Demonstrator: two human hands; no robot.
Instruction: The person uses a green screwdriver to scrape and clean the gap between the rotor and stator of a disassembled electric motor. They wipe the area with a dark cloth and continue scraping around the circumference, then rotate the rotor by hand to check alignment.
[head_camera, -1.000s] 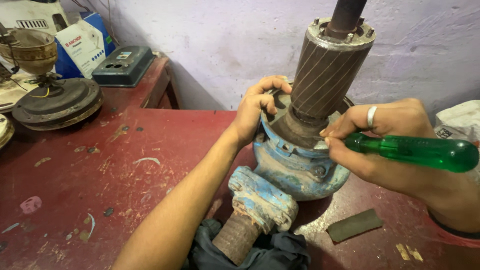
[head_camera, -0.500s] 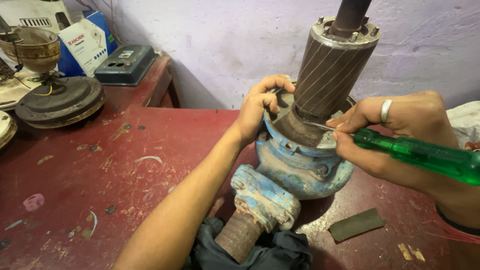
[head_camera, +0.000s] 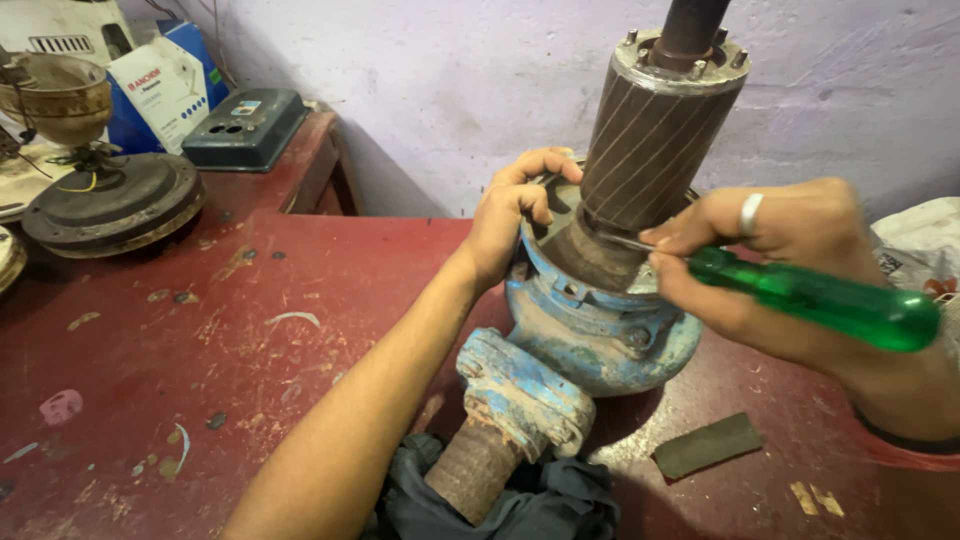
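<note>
right hand (head_camera: 770, 260) sits higher now, screwdriver (head_camera: 815, 297) tip pushed closer in under the rotor (head_camera: 655, 140), handle tilting down.

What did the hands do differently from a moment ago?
The right hand slid the green screwdriver a little further in, so its tip now sits against the base of the ribbed rotor. Nothing was picked up or let go. The left hand stays curled on the rim of the blue pump housing, which has not moved.
</note>
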